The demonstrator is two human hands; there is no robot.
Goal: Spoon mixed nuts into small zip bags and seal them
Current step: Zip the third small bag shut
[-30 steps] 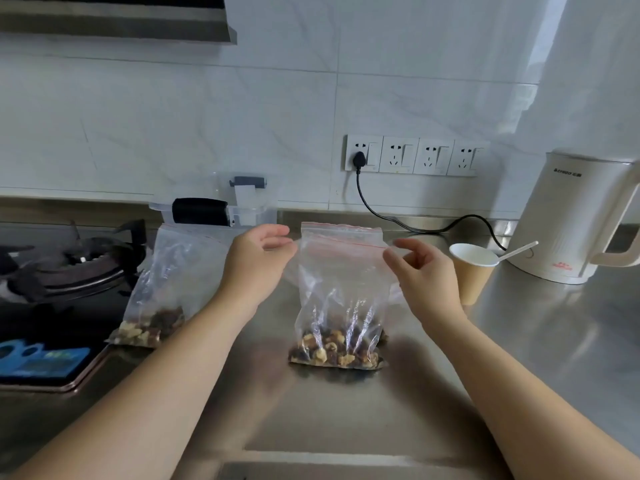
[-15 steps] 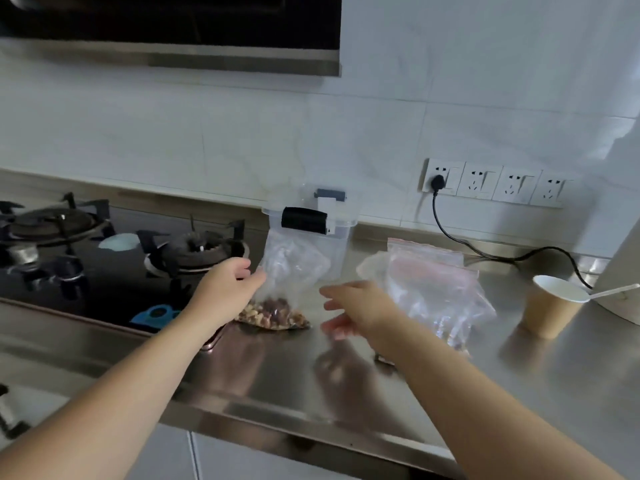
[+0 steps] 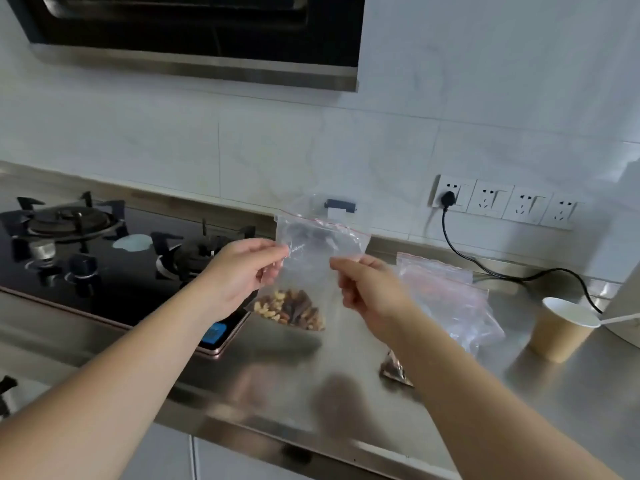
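Head view shows both hands now on the second zip bag (image 3: 313, 268), the one that stood at the left a second ago, beside the hob (image 3: 104, 258). A second ago the hands were at the top of the other filled bag (image 3: 446, 299); that bag now lies slumped on the bench (image 3: 277, 382) to the right, near the paper cup (image 3: 561, 327), and nobody holds it. Half a second ago only the left hand was at the second bag; the right was crossing over.

Now the left hand (image 3: 239, 275) pinches the bag's left side just under the red zip line, fingers curled on the film. The right hand (image 3: 370, 292) has come to the bag's right side with its fingers curled, and seems to pinch the film too, though the clear plastic makes the contact hard to judge. The bag hangs upright between them, its nuts (image 3: 289, 310) heaped at the bottom, which is at or just above the bench by the hob's front right corner. Behind it a clear plastic box (image 3: 337, 209) stands by the back edge.

My reading: one bag is dealt with and this one is due for sealing. Its mouth looks slack and possibly open, so the strip wants pressing from one end to the other. The spoon (image 3: 620, 319) rests in the cup, untouched.
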